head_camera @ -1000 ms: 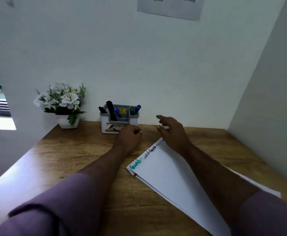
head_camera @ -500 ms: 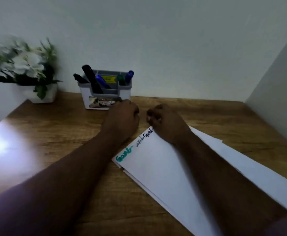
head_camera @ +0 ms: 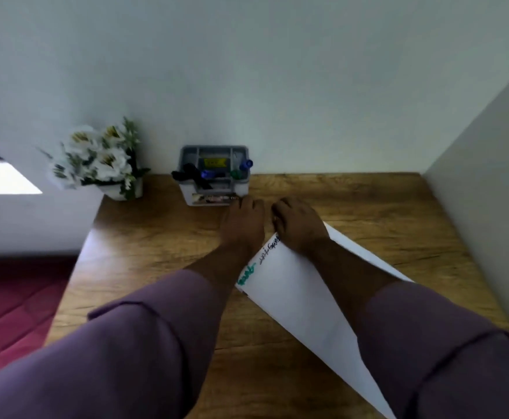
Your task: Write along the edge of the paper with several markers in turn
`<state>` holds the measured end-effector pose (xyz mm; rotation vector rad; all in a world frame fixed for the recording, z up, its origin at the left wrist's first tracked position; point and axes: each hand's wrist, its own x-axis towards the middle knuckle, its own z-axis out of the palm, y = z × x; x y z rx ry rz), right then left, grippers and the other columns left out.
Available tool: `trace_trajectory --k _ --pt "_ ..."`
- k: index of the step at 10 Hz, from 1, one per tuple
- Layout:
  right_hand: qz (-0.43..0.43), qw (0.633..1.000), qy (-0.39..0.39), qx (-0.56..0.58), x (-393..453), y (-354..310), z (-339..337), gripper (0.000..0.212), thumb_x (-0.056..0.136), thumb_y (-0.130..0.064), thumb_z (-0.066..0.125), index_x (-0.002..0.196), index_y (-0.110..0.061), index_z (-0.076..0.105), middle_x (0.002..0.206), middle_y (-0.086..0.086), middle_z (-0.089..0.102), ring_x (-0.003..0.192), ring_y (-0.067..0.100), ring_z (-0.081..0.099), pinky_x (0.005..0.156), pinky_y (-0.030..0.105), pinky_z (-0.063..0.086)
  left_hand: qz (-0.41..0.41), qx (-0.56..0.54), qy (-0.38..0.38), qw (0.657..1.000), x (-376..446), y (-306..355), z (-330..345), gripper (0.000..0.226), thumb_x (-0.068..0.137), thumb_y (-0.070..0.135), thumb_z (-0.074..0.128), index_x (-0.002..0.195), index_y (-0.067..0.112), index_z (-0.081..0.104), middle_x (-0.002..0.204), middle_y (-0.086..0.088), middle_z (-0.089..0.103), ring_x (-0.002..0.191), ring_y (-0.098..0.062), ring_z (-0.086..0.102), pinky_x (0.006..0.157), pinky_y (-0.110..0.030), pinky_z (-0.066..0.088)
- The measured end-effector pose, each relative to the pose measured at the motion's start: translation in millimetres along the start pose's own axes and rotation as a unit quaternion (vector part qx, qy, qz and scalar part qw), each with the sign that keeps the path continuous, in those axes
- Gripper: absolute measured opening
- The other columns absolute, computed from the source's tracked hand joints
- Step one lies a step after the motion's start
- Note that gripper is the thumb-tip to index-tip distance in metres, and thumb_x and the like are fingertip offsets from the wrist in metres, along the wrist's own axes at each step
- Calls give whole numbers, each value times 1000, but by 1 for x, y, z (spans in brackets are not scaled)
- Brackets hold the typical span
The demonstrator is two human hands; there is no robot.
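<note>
A white sheet of paper (head_camera: 301, 300) lies slanted on the wooden desk (head_camera: 156, 243). Along its upper left edge runs green writing (head_camera: 247, 275), then black writing (head_camera: 269, 247). My left hand (head_camera: 242, 226) is a closed fist just left of the paper's top corner, in front of the marker holder; what it grips is hidden. My right hand (head_camera: 300, 226) rests on that corner with fingers curled in, close beside the left. A grey and white marker holder (head_camera: 214, 196) stands by the wall with black (head_camera: 191, 172), blue (head_camera: 246, 164) and green (head_camera: 235, 174) markers.
A white pot of white flowers (head_camera: 102, 164) stands at the desk's back left corner. A white side panel (head_camera: 485, 176) walls off the right. More sheets lie under the top one. Red flooring (head_camera: 14, 300) shows past the desk's left edge.
My right hand went from open and raised to curled on the paper's top corner, next to the left fist. The camera tilted down and pulled back.
</note>
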<state>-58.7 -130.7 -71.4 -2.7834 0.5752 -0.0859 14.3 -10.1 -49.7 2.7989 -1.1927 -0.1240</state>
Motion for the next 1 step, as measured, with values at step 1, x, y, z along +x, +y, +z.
trace_trajectory --k 1 --pt "35 992 -118 -20 9 -18 -40 29 92 -33 46 109 -15 61 121 15 55 111 37 53 89 43 44 53 -68 -100 991 -10 10 -47 27 93 16 45 114 6 59 122 -16 58 111 -32 54 86 -33 40"
